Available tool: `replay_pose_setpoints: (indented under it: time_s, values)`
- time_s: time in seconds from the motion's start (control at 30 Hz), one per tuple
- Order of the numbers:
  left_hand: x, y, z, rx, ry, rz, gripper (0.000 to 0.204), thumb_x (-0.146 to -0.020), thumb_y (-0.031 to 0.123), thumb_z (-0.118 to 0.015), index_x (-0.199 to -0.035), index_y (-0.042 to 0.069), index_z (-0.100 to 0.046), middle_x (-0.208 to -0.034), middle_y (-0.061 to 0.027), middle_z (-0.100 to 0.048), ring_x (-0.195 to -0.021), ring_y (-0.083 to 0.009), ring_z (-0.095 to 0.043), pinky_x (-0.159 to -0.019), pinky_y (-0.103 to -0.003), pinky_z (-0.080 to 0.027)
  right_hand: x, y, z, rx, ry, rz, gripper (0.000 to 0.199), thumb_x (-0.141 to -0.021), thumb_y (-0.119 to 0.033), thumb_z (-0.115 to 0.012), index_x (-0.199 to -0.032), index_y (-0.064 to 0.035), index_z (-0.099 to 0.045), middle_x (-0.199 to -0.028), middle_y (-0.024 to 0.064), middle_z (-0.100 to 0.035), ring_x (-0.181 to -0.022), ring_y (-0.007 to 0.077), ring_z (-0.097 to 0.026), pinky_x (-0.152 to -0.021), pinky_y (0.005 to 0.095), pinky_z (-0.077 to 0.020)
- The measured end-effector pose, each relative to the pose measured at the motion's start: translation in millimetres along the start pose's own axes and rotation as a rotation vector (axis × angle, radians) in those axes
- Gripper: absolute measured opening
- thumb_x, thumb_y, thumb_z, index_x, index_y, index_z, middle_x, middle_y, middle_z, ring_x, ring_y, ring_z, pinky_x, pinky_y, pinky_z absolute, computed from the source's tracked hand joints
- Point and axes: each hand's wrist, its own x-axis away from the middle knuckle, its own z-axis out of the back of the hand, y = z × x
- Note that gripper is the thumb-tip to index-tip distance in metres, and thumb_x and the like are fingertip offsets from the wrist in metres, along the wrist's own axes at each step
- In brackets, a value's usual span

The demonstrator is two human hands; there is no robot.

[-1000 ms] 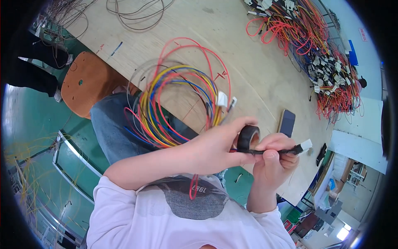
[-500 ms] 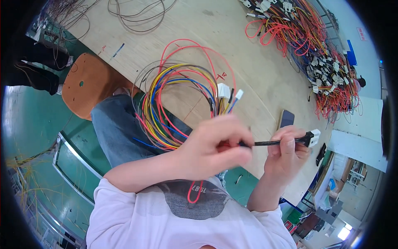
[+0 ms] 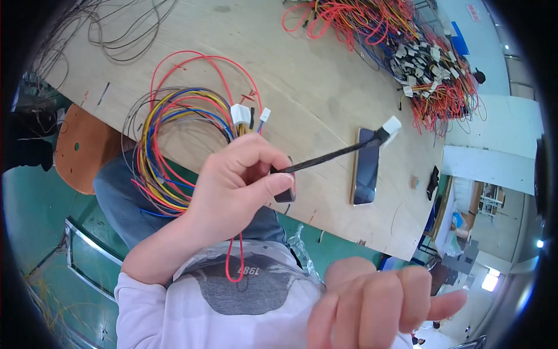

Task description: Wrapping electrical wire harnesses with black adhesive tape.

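Note:
My left hand (image 3: pixel 238 183) is closed on a wire harness, pinching its black-wrapped cable (image 3: pixel 331 156) between thumb and fingers. The cable's free end reaches right over a phone, ending in a white connector (image 3: pixel 390 125). The harness's coiled red, yellow, blue and grey wires (image 3: pixel 152 134) hang left of this hand, partly over the table edge. Beyond the knuckles stand a white connector block (image 3: pixel 240 114) and a smaller white plug (image 3: pixel 265 114). A dark object (image 3: pixel 285 195) shows partly behind my thumb. My right hand (image 3: pixel 381 305), blurred, is low and near, fingers loosely bent and apart, with nothing visible in it.
The phone (image 3: pixel 366 168) lies on the wooden table (image 3: pixel 314 87). A big heap of harnesses (image 3: pixel 427 70) covers the far right, and thin dark wires (image 3: pixel 125 35) lie far left. An orange stool (image 3: pixel 78 148) stands at the left, near a person's dark-clothed legs.
My right hand has let go of the cable near its white connector and drawn down toward me. The left hand still grips the cable. The view has shifted, so the table appears further left.

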Motion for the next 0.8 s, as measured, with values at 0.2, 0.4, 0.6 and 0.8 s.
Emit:
replay_pose_setpoints:
  time_s: [0.2, 0.4, 0.6, 0.8]
  values:
    - [-3.3, -6.9, 1.4, -0.025, -0.006, 0.034, 0.005, -0.077, 0.002, -0.063, -0.08, 0.0, -0.059, -0.079, 0.0013, -0.045, -0.059, -0.0018, -0.041, -0.053, -0.017, -0.036, 2.1, 7.4, -0.1, -0.138, -0.06, 0.0, 0.044, -0.087, -0.05, -0.045, -0.086, -0.0066, -0.039, -0.084, 0.0149, -0.047, -0.059, 0.0221, -0.051, -0.053, 0.0343, -0.0441]
    - [-1.5, -5.6, -1.2, 0.045, 0.012, 0.02, 0.008, -0.076, 0.0, -0.064, -0.082, 0.0, -0.059, -0.079, 0.0006, -0.046, -0.06, -0.0021, -0.043, -0.053, -0.017, -0.036, -5.0, 8.5, 1.3, -0.192, -0.104, 0.004, 0.044, -0.087, -0.049, -0.046, -0.089, -0.0054, -0.04, -0.086, 0.0167, -0.048, -0.056, 0.0209, -0.047, -0.05, 0.0344, -0.0472]
    - [1.9, -3.8, -0.5, -0.009, 0.019, -0.112, 0.01, -0.075, -0.003, -0.064, -0.084, 0.0, -0.061, -0.082, -0.001, -0.047, -0.063, -0.0037, -0.048, -0.053, -0.017, -0.039, 27.3, -17.4, 36.2, 1.057, 0.473, -0.19, 0.027, -0.082, -0.024, -0.063, -0.088, 0.0001, -0.053, -0.079, 0.0105, -0.056, -0.067, 0.0161, -0.055, -0.056, 0.0253, -0.0432]
    - [5.1, 6.6, 2.0, -0.322, -0.111, -0.084, 0.04, -0.069, 0.005, -0.071, -0.103, 0.004, -0.051, -0.082, -0.0071, -0.048, -0.071, -0.0168, -0.054, -0.057, -0.027, -0.044, 18.8, 8.3, 60.3, 1.311, 0.536, -0.019, 0.012, -0.076, -0.001, -0.065, -0.087, 0.0021, -0.061, -0.083, 0.0107, -0.06, -0.07, 0.0154, -0.055, -0.059, 0.0251, -0.0422]
